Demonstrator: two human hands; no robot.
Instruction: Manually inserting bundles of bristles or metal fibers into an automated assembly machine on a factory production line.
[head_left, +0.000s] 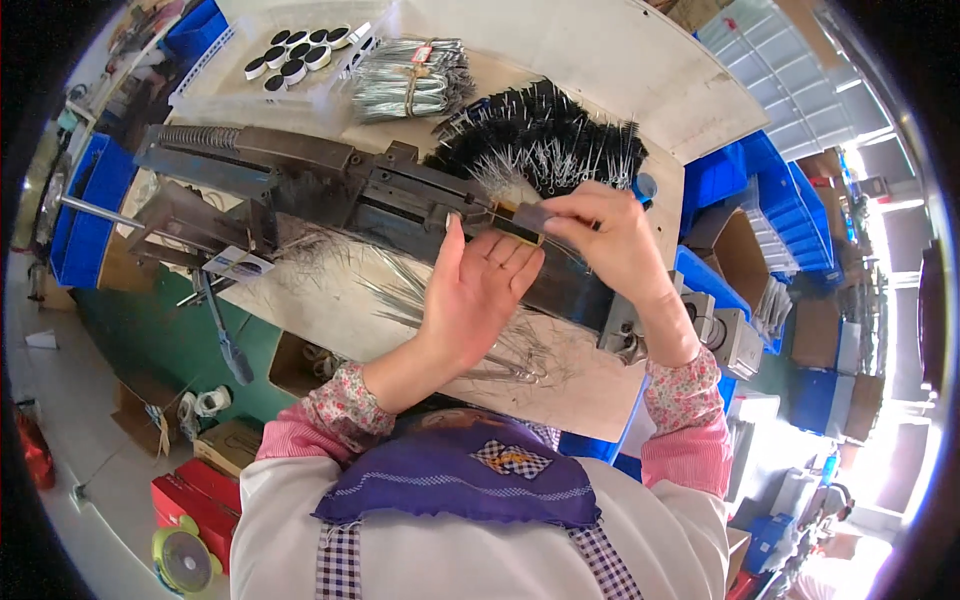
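My left hand (475, 295) lies palm up at the near side of a dark metal bench machine (400, 195). Its fingers are stretched out and its thumb stands apart. The fingertips reach the yellowish lower edge of a small dark piece at the machine; whether they touch it I cannot tell. From the right, my right hand (610, 230) pinches a dark grey flat piece (533, 217) between thumb and fingers. Just beyond it lies a pile of black-bristled wire brushes (560, 140), their bare twisted wire ends pointing toward the machine. Loose thin wires (400, 290) lie beside my left wrist.
Bundled silver wires (412, 80) sit at the back of the wooden table (590, 365). Left of them, a clear plastic bin (225, 85) holds several black-topped white rolls. Blue crates (715, 175) stand at the right. A metal rod (100, 210) juts out at the machine's left.
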